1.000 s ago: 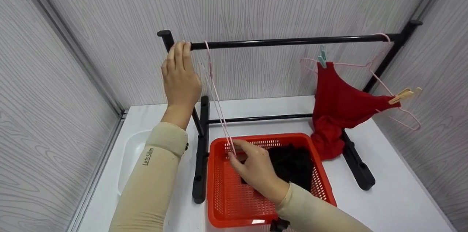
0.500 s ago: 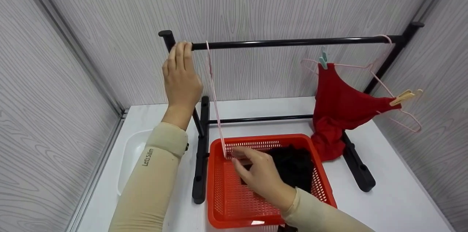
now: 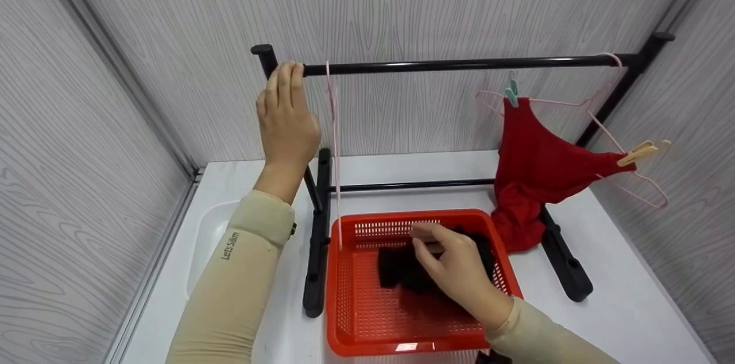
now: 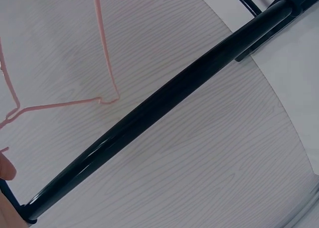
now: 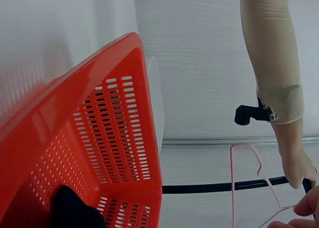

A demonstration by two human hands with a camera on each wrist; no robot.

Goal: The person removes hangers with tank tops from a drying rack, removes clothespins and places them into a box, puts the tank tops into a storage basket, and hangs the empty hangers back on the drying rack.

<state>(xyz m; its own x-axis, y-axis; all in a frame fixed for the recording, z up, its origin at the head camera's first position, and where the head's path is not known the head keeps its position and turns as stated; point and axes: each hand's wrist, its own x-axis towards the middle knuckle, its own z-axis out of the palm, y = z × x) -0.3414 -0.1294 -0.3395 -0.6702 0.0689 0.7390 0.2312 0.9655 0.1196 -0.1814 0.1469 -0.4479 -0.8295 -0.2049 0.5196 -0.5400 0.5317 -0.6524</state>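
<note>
My left hand [image 3: 289,123] grips the upper left corner of a black clothes rack [image 3: 430,66], fingers over the top. Just right of it, a bare pink hanger [image 3: 337,180] hangs from the bar, seen almost edge-on; its bent wire [image 4: 104,44] shows in the left wrist view. My right hand [image 3: 462,266] is over a red basket [image 3: 333,295], thumb and fingers loosely bent and holding nothing. Below it a bunched black cloth item [image 3: 396,269] lies in the basket, partly hidden by the hand.
A red garment [image 3: 528,146] hangs at the rack's right on another pink hanger [image 3: 600,123], clipped by a teal clothespin [image 3: 511,94] and a yellow clothespin [image 3: 637,153]. A white basin [image 3: 208,232] sits behind my left forearm. Walls stand at the back and sides.
My right hand has let go of the pink hanger and moved right, over the black cloth. The hanger has swung back to hang nearly straight down. My left hand has stayed on the rack.
</note>
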